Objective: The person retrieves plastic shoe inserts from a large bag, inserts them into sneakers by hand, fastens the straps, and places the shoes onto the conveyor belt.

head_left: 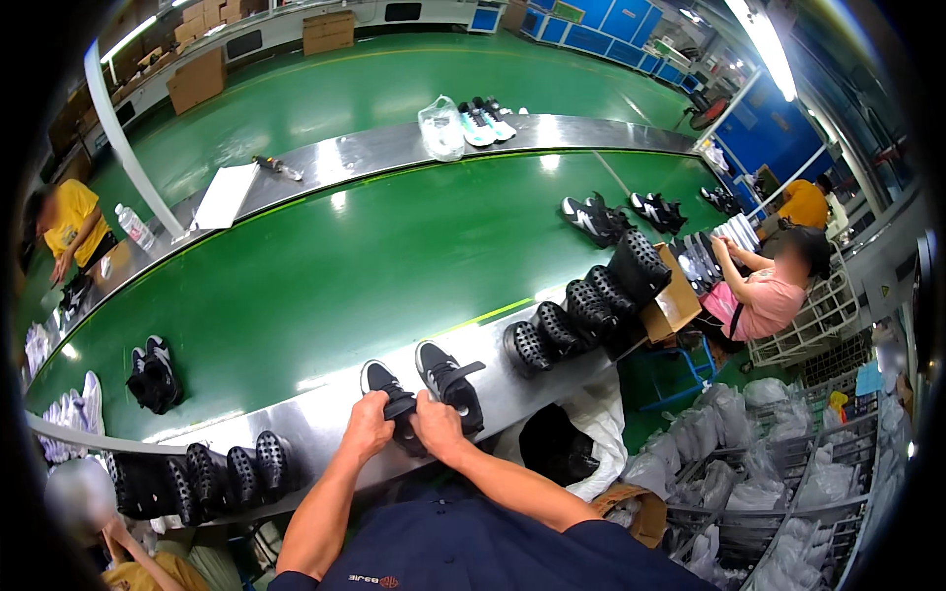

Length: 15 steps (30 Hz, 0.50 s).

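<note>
Two black shoes with white soles stand on the steel edge of the conveyor before me. My left hand [367,426] and my right hand [438,427] both grip the heel end of the left shoe [386,386]. Beside it, untouched, lies the right shoe [448,374] with its strap sticking out.
The green conveyor belt [325,276] carries black shoe pairs [153,374] [591,219] [658,211]. Rows of black perforated moulds [576,315] [212,473] line the steel edge. A cardboard box [675,303], a white bag [591,433], bagged stock [778,453] and other workers [769,286] [64,225] surround.
</note>
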Each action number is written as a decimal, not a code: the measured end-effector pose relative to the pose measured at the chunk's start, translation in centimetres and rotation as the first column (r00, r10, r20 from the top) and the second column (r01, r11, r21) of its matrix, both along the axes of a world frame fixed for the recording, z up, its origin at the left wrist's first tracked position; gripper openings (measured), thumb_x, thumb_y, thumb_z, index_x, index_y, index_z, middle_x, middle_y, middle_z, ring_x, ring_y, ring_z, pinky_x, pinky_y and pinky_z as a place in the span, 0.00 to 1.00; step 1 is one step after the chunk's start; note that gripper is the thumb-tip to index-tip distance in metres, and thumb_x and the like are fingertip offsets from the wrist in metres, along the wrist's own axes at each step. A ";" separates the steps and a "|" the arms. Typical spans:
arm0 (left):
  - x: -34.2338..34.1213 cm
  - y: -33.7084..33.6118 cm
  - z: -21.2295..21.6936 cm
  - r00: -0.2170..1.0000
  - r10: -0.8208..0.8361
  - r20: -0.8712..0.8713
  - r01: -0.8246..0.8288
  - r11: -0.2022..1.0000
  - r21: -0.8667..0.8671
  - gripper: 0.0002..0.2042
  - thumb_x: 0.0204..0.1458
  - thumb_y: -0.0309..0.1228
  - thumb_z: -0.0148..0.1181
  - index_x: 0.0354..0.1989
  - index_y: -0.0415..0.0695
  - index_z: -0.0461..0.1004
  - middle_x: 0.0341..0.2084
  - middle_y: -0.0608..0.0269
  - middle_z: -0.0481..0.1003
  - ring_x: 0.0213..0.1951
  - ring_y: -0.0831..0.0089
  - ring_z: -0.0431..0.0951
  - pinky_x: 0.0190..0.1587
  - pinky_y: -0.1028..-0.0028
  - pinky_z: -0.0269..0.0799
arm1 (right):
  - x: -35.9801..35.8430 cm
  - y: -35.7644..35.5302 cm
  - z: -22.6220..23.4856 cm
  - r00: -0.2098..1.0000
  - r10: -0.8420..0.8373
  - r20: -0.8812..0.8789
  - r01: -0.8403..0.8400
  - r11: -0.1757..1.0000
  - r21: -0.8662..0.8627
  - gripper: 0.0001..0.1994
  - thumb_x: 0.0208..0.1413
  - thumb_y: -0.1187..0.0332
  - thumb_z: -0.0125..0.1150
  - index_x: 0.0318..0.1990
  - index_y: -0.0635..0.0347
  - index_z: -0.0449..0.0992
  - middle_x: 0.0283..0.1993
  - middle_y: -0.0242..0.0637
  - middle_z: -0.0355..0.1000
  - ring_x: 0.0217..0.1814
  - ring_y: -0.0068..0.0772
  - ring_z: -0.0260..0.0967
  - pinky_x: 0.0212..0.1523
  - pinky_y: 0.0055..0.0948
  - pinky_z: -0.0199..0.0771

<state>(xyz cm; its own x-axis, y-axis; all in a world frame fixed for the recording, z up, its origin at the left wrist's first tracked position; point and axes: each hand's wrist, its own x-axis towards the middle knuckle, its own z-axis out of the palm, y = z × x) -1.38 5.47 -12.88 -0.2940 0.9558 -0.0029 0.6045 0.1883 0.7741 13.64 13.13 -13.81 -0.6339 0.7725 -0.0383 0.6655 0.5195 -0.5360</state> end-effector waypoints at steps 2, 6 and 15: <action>-0.5 -0.4 0.0 1.000 -0.014 -0.018 0.014 1.000 -0.014 0.13 0.36 0.18 0.57 0.35 0.36 0.71 0.31 0.42 0.73 0.38 0.43 0.74 0.43 0.56 0.72 | -0.1 -1.1 -0.8 1.000 -0.019 -0.002 0.019 1.000 -0.020 0.12 0.54 0.66 0.59 0.38 0.64 0.65 0.22 0.55 0.73 0.28 0.62 0.75 0.30 0.55 0.75; 0.9 -0.6 -1.2 0.941 0.317 0.116 -0.328 0.940 0.093 0.16 0.37 0.20 0.61 0.39 0.39 0.74 0.31 0.49 0.73 0.36 0.49 0.75 0.44 0.58 0.73 | -0.7 -0.7 -1.5 0.998 -0.042 -0.041 0.042 0.999 0.001 0.11 0.54 0.66 0.60 0.36 0.63 0.67 0.22 0.55 0.73 0.26 0.62 0.74 0.30 0.55 0.75; 3.8 -1.1 -1.9 0.887 0.454 -0.081 -0.461 0.880 -0.117 0.27 0.40 0.21 0.65 0.53 0.50 0.67 0.39 0.45 0.71 0.40 0.43 0.75 0.43 0.53 0.73 | -0.1 0.2 -0.3 1.000 0.027 0.003 -0.027 0.991 -0.132 0.16 0.54 0.64 0.65 0.38 0.68 0.67 0.26 0.59 0.74 0.32 0.63 0.75 0.34 0.53 0.75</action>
